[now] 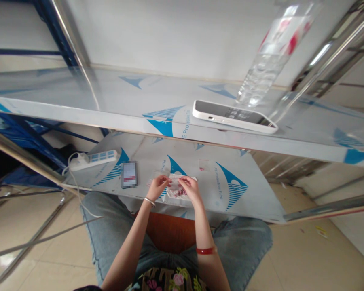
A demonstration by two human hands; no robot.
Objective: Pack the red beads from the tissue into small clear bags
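Observation:
My left hand (159, 187) and my right hand (189, 188) meet over the lower shelf, fingertips pinched together. Between them is a small, pale, see-through piece that looks like a clear plastic bag (174, 184); its details are too small to make out. Just beneath my fingers lies a white cloth or tray (170, 194) bearing several small dark red beads (180, 193). A flat clear packet (204, 165) with a reddish bit in it rests beyond my right hand. Another clear packet (151, 180) lies partly hidden beside my left hand.
On the lower shelf (255, 194), a phone-like device (129, 174) and a power strip (94, 159) with a trailing cable (79, 190) lie to the left. The upper shelf (115, 115) overhangs, holding a white-cased phone (235, 116) and a water bottle (269, 60).

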